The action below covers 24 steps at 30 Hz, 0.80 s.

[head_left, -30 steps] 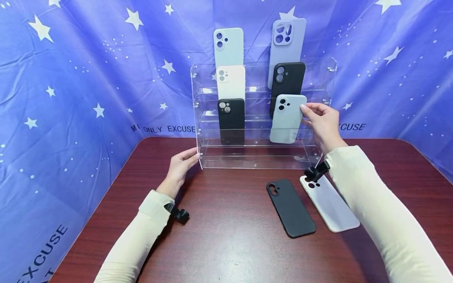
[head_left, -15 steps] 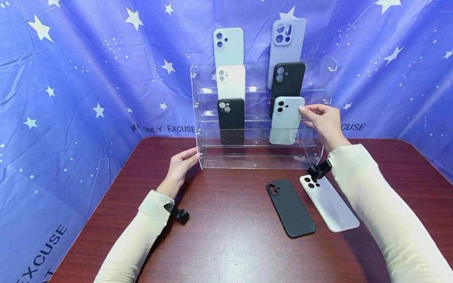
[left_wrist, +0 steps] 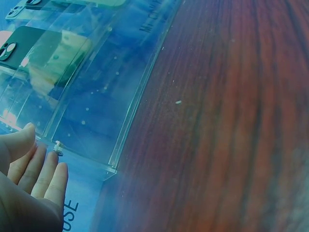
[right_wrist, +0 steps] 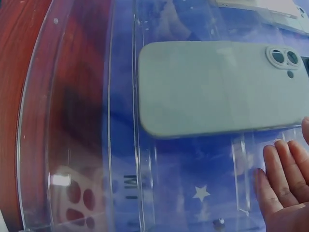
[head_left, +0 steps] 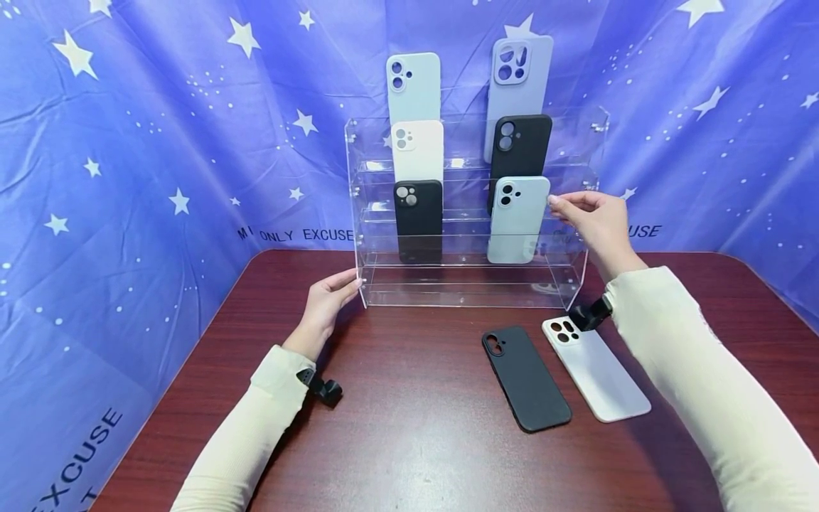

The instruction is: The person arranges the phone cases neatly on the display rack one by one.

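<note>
My right hand point(head_left: 598, 224), its grip just off the pale blue soft silicone phone case point(head_left: 517, 220), suits its light, bendy side edges, while my open left hand point(head_left: 323, 304) steadies the clear acrylic tiered stand point(head_left: 579, 281).

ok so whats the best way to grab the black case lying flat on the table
Take the black case by its two long edges, coming straight down from above with thumb and fingers. It lies flat on the table, so no underside shows to hook. Keep to its left half: the white case lies close on its right.

Table point(head_left: 416, 441): acrylic rack point(head_left: 470, 284) (tiered), two cases point(head_left: 526, 378).
</note>
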Each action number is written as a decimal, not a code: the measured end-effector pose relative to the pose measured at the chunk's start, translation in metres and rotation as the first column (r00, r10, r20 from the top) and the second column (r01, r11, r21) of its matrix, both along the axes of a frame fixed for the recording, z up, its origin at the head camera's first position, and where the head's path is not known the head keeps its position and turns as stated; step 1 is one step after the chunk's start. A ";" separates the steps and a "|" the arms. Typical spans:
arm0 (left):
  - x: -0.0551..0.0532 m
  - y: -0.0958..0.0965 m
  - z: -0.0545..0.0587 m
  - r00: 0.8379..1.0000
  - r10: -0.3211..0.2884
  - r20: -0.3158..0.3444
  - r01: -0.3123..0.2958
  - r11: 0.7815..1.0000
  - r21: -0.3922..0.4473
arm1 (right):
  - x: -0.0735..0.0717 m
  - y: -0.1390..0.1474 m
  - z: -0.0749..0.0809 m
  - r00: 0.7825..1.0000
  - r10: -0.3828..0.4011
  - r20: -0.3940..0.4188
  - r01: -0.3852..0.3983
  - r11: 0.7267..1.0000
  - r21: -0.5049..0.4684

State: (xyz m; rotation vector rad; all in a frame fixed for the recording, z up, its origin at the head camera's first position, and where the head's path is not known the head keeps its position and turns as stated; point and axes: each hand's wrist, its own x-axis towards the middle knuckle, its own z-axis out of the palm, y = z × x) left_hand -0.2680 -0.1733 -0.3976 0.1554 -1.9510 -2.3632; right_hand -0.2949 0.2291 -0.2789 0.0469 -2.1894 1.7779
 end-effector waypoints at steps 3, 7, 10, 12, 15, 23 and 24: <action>0.000 0.000 -0.001 1.000 0.000 0.003 0.000 1.000 -0.003 | 0.007 0.006 0.000 0.999 -0.018 -0.043 0.020 0.999 0.050; 0.000 -0.001 -0.001 1.000 0.000 0.007 0.000 1.000 0.002 | 0.021 0.016 -0.004 0.997 -0.023 -0.075 0.032 0.992 0.126; -0.001 -0.001 0.000 1.000 -0.001 0.001 0.001 1.000 0.003 | 0.035 0.028 -0.013 0.998 -0.012 -0.069 0.027 0.977 0.210; -0.001 0.000 0.000 1.000 -0.001 -0.005 0.001 1.000 0.004 | 0.045 0.037 -0.022 0.999 -0.003 -0.050 0.016 0.964 0.267; -0.001 0.000 0.001 1.000 -0.004 -0.012 0.004 1.000 0.010 | 0.059 0.051 -0.039 1.000 0.024 -0.008 -0.020 0.943 0.331; -0.002 0.000 -0.002 1.000 -0.011 -0.006 0.011 1.000 0.013 | 0.084 0.079 -0.081 0.979 0.121 0.164 -0.186 0.860 0.475; -0.002 -0.001 -0.002 1.000 -0.009 -0.006 0.009 1.000 0.013 | 0.086 0.080 -0.084 0.971 0.135 0.195 -0.216 0.845 0.490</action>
